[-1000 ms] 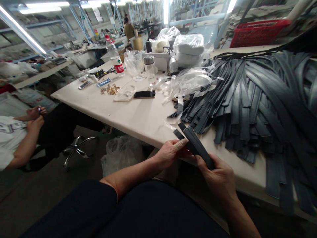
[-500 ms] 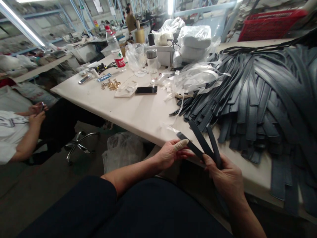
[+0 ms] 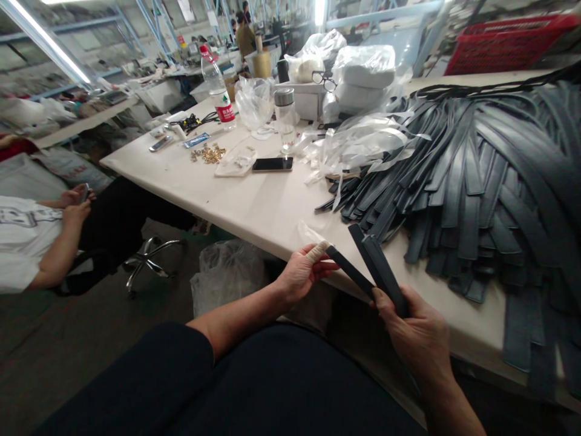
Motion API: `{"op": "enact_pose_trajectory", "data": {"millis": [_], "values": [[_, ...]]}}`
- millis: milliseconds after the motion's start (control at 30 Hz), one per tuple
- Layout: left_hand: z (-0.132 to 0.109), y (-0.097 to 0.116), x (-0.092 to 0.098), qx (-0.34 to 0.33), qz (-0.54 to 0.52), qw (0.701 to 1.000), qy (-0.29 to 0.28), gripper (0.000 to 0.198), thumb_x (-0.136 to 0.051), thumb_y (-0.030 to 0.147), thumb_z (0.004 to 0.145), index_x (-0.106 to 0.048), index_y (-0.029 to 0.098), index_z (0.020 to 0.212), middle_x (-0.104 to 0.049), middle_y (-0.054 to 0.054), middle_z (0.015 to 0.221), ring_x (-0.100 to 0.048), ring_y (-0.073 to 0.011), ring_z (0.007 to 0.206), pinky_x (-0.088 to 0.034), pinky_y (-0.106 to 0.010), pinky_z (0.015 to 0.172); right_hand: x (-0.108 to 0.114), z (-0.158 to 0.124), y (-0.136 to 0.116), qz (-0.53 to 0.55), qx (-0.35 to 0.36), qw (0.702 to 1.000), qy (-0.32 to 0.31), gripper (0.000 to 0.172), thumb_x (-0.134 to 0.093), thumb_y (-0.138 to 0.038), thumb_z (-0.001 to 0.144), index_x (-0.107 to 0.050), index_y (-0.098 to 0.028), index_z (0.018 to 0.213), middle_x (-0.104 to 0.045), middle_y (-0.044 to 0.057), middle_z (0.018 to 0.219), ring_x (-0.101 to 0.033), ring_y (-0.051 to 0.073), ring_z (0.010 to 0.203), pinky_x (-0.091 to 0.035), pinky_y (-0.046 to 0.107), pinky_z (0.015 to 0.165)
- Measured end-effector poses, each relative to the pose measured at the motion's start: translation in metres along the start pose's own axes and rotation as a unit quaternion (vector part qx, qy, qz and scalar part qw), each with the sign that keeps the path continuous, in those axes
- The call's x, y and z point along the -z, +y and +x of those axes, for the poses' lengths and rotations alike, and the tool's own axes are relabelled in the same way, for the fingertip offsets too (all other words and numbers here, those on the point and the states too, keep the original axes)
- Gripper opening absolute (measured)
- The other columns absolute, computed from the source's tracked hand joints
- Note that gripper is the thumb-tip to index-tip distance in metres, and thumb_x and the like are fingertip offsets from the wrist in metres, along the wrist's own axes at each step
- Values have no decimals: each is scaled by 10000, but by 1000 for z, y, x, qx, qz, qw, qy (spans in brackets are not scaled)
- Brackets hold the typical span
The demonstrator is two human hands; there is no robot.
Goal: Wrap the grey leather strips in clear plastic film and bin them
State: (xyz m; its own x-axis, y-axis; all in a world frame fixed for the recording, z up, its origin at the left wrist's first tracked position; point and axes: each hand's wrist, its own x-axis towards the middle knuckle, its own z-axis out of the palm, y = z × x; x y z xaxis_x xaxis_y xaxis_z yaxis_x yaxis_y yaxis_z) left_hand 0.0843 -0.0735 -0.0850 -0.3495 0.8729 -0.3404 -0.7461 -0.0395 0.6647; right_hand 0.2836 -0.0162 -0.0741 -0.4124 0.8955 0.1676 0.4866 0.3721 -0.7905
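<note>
My right hand (image 3: 417,327) is closed around a few dark leather-like straps (image 3: 379,266), whose flat ends fan out toward the table. One strap (image 3: 351,269) slants left from that grip to my left hand (image 3: 304,275). There, the thumb, wrapped in a pale cover, pinches with the fingers at the strap's tip. A clear plastic film (image 3: 311,233) sticks out past the thumb; how far it reaches onto the strap is hidden. Right of my hands, a large heap of similar dark straps (image 3: 472,175) lies fanned over the table edge.
On the pale table (image 3: 254,206) are a phone (image 3: 272,164), small brass-coloured parts (image 3: 213,154), a glass bottle (image 3: 285,124), a red-labelled bottle (image 3: 222,103) and crumpled plastic strips (image 3: 363,145). A seated person (image 3: 49,236) holds a phone at left. A red crate (image 3: 512,45) stands behind.
My left hand has slid left along the strap to its tip, by the plastic film. The other straps in my right hand have drawn closer together. The view has shifted slightly.
</note>
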Motion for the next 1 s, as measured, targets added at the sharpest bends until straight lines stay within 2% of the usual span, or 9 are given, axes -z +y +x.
{"op": "enact_pose_trajectory", "data": {"millis": [133, 233, 433, 567, 667, 733, 867, 933, 1000], "values": [[-2, 4, 0, -6, 10, 1000, 1, 460, -910, 456, 582, -694, 142, 840, -737, -32, 764, -699, -152, 679, -482, -215, 608, 1, -2, 4, -16, 20, 1000, 15, 311, -642, -507, 843, -701, -202, 838, -663, -28, 587, -562, 142, 492, -428, 236, 521], [-7, -3, -5, -6, 21, 1000, -6, 463, -928, 446, 544, -711, 130, 803, -730, -32, 754, -671, -133, 646, -484, -226, 641, -2, -2, 3, -30, 43, 998, 19, 291, -637, -489, 853, -700, -205, 864, -662, -29, 599, -585, 148, 514, -427, 237, 523], [-18, -28, -18, 30, 67, 993, -90, 479, -903, 479, 585, -753, 98, 834, -728, -70, 774, -643, -147, 671, -491, -276, 727, -6, 7, -12, -30, 95, 995, -2, 304, -567, -477, 884, -685, -197, 908, -659, -14, 620, -603, 160, 505, -448, 250, 512], [-12, -15, -13, -14, 58, 998, -38, 459, -923, 462, 545, -762, 114, 797, -726, -64, 773, -623, -141, 668, -478, -269, 717, 11, 4, -10, -4, 18, 999, -29, 373, -543, -534, 886, -681, -210, 1009, -663, -19, 577, -605, 175, 452, -458, 265, 477], [-10, -7, -6, -51, 41, 998, 4, 452, -927, 469, 528, -764, 128, 777, -726, -53, 761, -615, -137, 665, -478, -267, 715, 19, -1, -1, -17, -19, 1000, -9, 372, -559, -570, 867, -677, -239, 990, -671, -20, 586, -607, 186, 465, -461, 277, 496], [-15, -11, -5, -41, 51, 998, -7, 467, -927, 473, 525, -772, 122, 790, -727, -60, 761, -612, -137, 661, -476, -269, 711, 14, -1, 1, -37, 2, 999, 5, 372, -575, -580, 846, -677, -244, 969, -670, -16, 591, -613, 194, 486, -462, 282, 510], [-28, -23, -11, 5, 92, 994, -65, 476, -918, 466, 551, -788, 109, 838, -735, -76, 783, -616, -150, 684, -479, -285, 730, 0, 1, -11, -21, 49, 999, -8, 363, -578, -562, 834, -676, -234, 953, -636, -20, 540, -616, 200, 477, -454, 277, 491], [-29, -19, -8, -28, 97, 993, -56, 450, -913, 453, 569, -791, 110, 833, -736, -75, 779, -614, -154, 694, -478, -287, 737, 0, -1, -16, 0, 25, 1000, -16, 337, -564, -551, 852, -665, -243, 944, -635, -29, 533, -626, 198, 483, -453, 272, 495], [-26, -10, -1, -79, 81, 993, -21, 422, -911, 446, 577, -790, 117, 812, -735, -67, 765, -607, -148, 686, -473, -281, 730, 5, -5, -14, 5, -3, 1000, -18, 314, -553, -551, 858, -657, -261, 916, -648, -34, 541, -631, 202, 486, -454, 277, 503]]}}
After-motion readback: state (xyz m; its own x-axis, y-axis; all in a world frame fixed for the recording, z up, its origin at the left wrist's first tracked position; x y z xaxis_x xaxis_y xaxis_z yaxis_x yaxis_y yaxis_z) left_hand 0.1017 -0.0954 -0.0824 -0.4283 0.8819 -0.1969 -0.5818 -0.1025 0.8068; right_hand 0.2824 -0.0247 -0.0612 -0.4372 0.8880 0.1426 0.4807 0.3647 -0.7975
